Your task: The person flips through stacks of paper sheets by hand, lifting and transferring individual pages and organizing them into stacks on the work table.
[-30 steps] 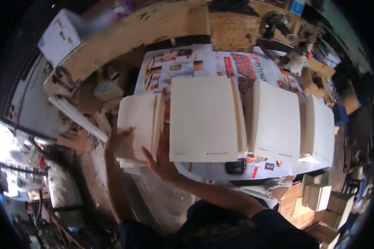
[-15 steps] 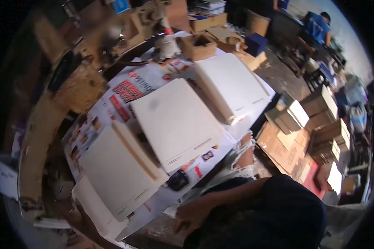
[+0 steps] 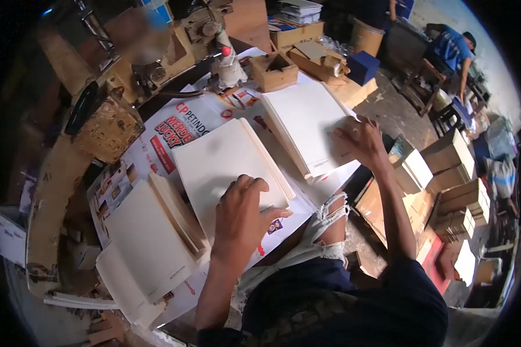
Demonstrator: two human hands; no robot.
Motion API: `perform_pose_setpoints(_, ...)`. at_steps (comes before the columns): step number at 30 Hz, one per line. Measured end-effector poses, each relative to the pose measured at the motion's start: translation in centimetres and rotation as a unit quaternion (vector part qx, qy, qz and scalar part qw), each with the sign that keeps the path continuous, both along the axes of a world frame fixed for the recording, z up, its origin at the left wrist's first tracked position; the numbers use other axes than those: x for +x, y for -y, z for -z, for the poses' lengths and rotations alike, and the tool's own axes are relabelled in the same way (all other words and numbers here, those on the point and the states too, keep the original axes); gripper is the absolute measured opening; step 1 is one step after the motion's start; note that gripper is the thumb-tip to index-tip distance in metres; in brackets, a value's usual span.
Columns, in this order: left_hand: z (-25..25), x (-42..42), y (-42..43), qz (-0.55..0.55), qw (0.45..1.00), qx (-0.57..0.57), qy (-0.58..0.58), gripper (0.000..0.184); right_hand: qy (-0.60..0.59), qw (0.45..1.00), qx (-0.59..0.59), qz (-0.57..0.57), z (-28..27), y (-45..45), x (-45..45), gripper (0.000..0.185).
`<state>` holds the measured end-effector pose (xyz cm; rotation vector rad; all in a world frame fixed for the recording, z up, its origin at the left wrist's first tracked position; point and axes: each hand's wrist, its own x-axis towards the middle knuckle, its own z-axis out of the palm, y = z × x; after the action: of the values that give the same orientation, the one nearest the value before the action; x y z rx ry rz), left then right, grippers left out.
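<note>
four pale stacks stand in a row on the table (image 3: 308, 198), laid over a printed sheet (image 3: 173, 130). order along the near edge, left to right: end stack (image 3: 118, 283) at the left near corner, second stack (image 3: 147, 237), third stack (image 3: 226, 162), right stack (image 3: 307, 124) close to the right near corner. their short ends face the near edge, probably so that each lies within arm's reach; the gaps between the last three presumably keep the piles separate and leave room for fingers.

left hand (image 3: 240, 211): over the near end of the third stack, fingers bent, thumb held away from them, nothing seen between. whether it touches the top sheet, cannot tell.

right hand (image 3: 362, 141): at the right side of the right stack, near its near corner, fingers curled over the border. likely placed there to steady or square the pile; cannot tell whether it grips, fingertips partly hidden.

appearance: stacks off-white, flat-topped, rectangular. small dark print near the short end of the second and right stacks, too small to read. sides show layered edges, slightly stepped on the second and third, so not fully flush.

a wooden box (image 3: 275, 78) sits beyond the right stack's far end.
</note>
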<state>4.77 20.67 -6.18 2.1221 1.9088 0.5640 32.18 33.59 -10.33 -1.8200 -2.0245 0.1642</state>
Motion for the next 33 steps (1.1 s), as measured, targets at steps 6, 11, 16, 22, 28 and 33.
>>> perform_pose_setpoints(6,-0.9,-2.9,1.5,-0.014,0.954,-0.015,0.3,0.015,0.062,0.975,0.214,0.004,0.2,1.4,-2.3,0.041)
perform_pose_setpoints(11,-0.7,-5.8,6.5,-0.156,0.909,0.078,0.379,0.015,0.098,0.972,0.214,0.015,2.2,0.7,-2.0,0.038)
perform_pose_setpoints(16,-0.1,-7.8,9.7,-0.187,0.933,0.146,0.269,0.016,0.108,0.97,0.214,0.029,1.3,0.9,-2.2,0.038)
perform_pose_setpoints(22,0.4,-10.0,11.0,-0.151,0.945,0.197,0.214,0.016,-0.327,0.941,0.012,-0.086,-1.0,-0.4,-1.8,0.031)
perform_pose_setpoints(28,-2.2,-12.1,11.7,-0.033,0.98,0.097,0.171,0.046,-0.468,0.857,-0.114,-0.182,-1.9,3.2,-9.1,0.037)
perform_pose_setpoints(33,-2.3,-11.9,13.2,-0.098,0.99,-0.003,-0.102,0.079,-0.399,0.873,-0.167,-0.227,-2.4,5.0,-13.6,0.036)
